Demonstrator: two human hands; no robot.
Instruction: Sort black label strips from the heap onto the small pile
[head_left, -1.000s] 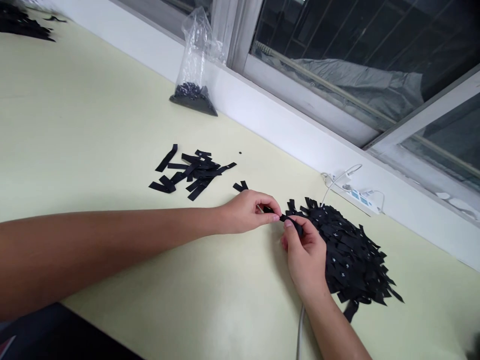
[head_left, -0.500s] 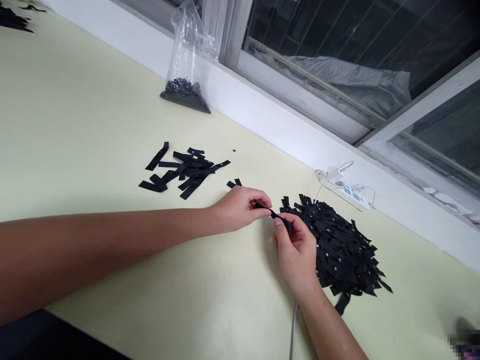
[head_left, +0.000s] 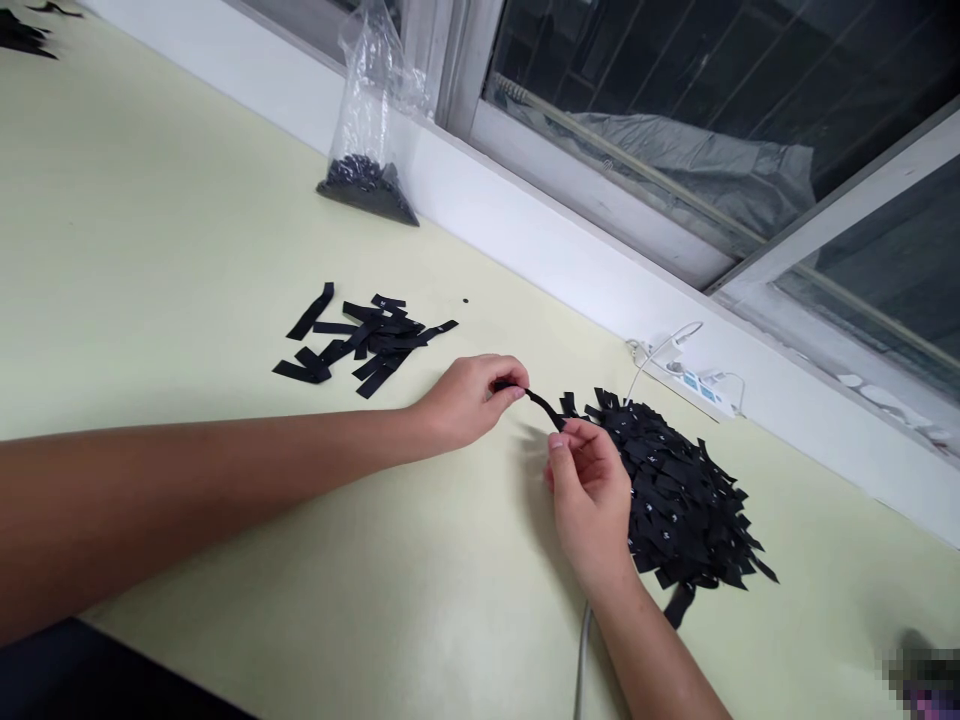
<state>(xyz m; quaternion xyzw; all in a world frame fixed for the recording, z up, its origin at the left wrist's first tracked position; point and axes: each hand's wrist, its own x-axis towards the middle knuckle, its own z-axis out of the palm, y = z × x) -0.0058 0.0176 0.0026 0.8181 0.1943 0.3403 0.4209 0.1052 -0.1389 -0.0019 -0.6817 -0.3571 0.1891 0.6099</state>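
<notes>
**Black strip pinched between two hands**

The left hand (head_left: 469,400) and right hand (head_left: 592,490) each pinched one end of a narrow black fabric strip (head_left: 541,405) above the pale-green surface (head_left: 187,220) — white marks on the heaped labels (head_left: 675,495) unreadable. A clear plastic bag (head_left: 371,130) held small dark pieces.

Illumination is even and diffuse, moderately bright across the pale tabletop (head_left: 150,200). Soft, faint shadows lie under the left hand (head_left: 469,400) and right hand (head_left: 592,495), falling toward the lower centre of the frame. The window glass (head_left: 675,80) at upper right reads dark, with no glare on it. The clear plastic bag (head_left: 371,110) at upper centre carries small white highlights. Focus is sharp in the middle of the frame. Wide-angle distortion tilts and bows the sill line (head_left: 570,270) toward the edges. A pixelated, blurred patch sits at the lower right corner. Black pieces in the large pile (head_left: 675,500) lose surface detail to low contrast
</notes>
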